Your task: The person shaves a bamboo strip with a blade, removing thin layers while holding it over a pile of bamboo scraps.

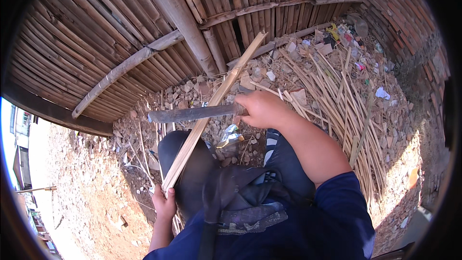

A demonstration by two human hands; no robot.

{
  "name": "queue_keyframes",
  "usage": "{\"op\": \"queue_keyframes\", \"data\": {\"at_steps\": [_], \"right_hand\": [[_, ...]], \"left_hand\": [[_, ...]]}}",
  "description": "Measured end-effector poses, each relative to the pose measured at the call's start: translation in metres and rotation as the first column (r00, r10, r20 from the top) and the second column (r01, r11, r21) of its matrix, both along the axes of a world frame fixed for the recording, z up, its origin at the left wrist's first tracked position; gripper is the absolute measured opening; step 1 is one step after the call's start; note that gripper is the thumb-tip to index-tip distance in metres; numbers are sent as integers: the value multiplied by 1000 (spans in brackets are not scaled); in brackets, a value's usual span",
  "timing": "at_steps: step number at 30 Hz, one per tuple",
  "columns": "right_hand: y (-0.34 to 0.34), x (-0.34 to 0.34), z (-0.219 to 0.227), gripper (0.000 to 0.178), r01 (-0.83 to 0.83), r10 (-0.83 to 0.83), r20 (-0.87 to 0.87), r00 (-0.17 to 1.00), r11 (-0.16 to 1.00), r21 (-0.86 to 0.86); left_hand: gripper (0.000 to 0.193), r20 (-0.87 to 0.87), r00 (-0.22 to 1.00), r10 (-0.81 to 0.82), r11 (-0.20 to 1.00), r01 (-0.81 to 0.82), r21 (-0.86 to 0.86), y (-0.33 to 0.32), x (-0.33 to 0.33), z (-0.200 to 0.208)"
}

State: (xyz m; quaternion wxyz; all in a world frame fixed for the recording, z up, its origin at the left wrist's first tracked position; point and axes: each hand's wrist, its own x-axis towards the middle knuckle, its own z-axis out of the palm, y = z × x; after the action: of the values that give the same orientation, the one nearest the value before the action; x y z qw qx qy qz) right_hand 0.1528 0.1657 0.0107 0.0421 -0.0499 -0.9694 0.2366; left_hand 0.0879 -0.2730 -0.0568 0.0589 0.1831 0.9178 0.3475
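A long pale split bamboo strip [185, 153] slants across my lap, its far end pointing up toward the wall. My left hand [165, 203] is closed round its near end. In my right hand [262, 109] is a machete [192, 113], gripped by the handle, with the dark blade pointing left. The blade crosses over the strip about midway; whether the two touch I cannot tell. Beneath lie my dark-trousered knees [180, 151], one on each side of a shiny foil wrapper [231, 137] on the ground.
Many thin bamboo strips [353, 120] lie heaped on the right. A bamboo wall [115, 33] with crosspoles rises ahead, and a brick wall [402, 19] stands at the far right. Rubble and litter [337, 38] cover the ground; sunlit dirt [91, 178] spreads on the left.
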Motion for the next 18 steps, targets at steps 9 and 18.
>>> {"op": "queue_keyframes", "data": {"at_steps": [9,18], "right_hand": [[33,-13,-30,29,265,-253,83,964,947,-184],[33,-13,-26,37,206,-132,230,964,921,-332]], "left_hand": [[65,-76,994,-72,994,77,72,-4,-8,-22],[65,59,996,-60,971,45,233,-11,-11,-32]]}}
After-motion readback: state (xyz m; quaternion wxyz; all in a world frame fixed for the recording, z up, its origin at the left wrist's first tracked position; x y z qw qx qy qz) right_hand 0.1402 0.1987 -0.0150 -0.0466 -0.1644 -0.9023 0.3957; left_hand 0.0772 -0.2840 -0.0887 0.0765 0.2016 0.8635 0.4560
